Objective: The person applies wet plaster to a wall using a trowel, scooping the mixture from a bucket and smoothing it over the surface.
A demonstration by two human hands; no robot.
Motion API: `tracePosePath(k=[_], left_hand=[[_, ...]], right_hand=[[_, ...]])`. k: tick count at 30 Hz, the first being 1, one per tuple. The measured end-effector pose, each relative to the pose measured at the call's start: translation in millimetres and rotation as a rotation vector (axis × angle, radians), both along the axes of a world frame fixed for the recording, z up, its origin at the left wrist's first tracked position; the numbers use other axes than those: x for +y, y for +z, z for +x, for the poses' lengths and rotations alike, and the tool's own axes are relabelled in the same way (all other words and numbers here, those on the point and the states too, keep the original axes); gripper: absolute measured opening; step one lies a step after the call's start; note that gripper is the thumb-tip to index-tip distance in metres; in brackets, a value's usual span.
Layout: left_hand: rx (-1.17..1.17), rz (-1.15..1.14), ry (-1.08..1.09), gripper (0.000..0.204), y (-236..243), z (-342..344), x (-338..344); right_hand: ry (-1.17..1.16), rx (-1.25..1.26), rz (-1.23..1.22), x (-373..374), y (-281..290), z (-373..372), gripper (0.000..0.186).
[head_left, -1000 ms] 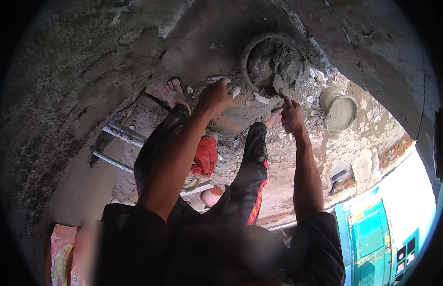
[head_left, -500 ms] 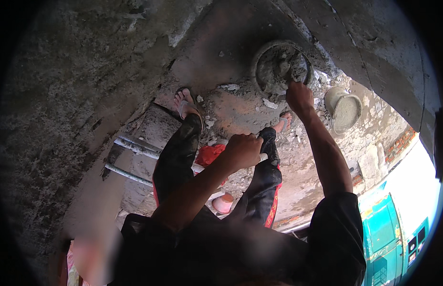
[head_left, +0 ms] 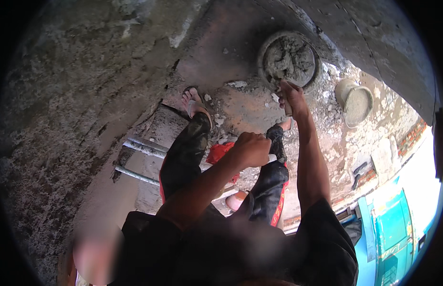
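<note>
My right hand (head_left: 294,99) is closed round the handle of a trowel (head_left: 288,110), at the near edge of a round basin (head_left: 318,71). Grey wet mortar (head_left: 290,57) lies heaped and furrowed in that basin. The trowel's blade is hard to make out against the mortar. Above my right knee, my left hand (head_left: 253,149) makes a fist, and a short pale piece (head_left: 272,158) sticks out of its lower side. The rest of that piece is hidden by the fingers.
A bucket (head_left: 355,102) of grey material stands right of the basin. Rubble (head_left: 326,117) litters the ground. Pale bars (head_left: 145,148) lie left of my legs, a red bag (head_left: 219,152) between them. A rough wall (head_left: 73,86) rises at left.
My right hand has drawn back from over the basin to its near edge, and the trowel handle now shows. The left fist stays closed over my knee. The whole view has shifted slightly.
</note>
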State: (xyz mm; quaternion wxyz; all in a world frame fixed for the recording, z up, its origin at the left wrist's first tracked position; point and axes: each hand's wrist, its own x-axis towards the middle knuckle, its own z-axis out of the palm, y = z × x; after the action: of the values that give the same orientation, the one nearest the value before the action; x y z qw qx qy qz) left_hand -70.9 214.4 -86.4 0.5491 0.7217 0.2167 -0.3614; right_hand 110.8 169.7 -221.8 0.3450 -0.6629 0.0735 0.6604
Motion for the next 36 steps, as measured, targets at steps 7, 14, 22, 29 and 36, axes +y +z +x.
tracePosePath(k=[7,14,22,29,36], left_hand=[[0.04,-0.001,-0.071,0.028,-5,19,-11],[0.055,-0.001,-0.044,0.03,4,24,-9],[-0.021,0.027,0.071,0.043,11,17,3],[-0.103,0.095,0.086,0.031,-1,10,0],[-0.025,0.053,0.083,0.033,10,-2,-5]], right_hand=[[-0.879,0.798,0.46,-8,12,0,0.037],[0.362,-0.398,-0.078,-31,31,42,0.035],[1.373,-0.322,-0.297,51,115,132,0.042],[1.001,-0.52,-0.1,15,60,75,0.039],[1.14,-1.09,-0.195,-16,82,88,0.029]])
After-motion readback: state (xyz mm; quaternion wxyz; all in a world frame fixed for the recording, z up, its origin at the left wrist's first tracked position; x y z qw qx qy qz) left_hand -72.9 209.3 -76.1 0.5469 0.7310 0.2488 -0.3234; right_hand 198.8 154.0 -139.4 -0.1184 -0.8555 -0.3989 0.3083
